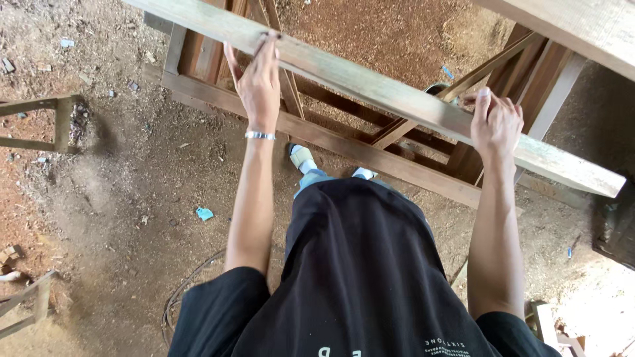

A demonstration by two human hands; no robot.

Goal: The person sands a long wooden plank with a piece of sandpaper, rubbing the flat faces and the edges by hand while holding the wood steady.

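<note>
A long pale wooden plank [370, 82] runs from the upper left down to the right edge, lying across a dark wooden frame [344, 142]. My left hand [259, 82] rests on the plank's near side, fingers curled over its far edge, with a silver bracelet on the wrist. My right hand [495, 122] grips the plank further right, thumb and fingers wrapped over its top edge. Both arms reach forward over my black shirt.
A second pale board [582, 26] crosses the top right corner. Sawdust covers the dirt floor. A wooden stand [59, 122] is at the left, more timber pieces [30, 304] at the lower left. A cable [182, 291] lies on the ground by my left side.
</note>
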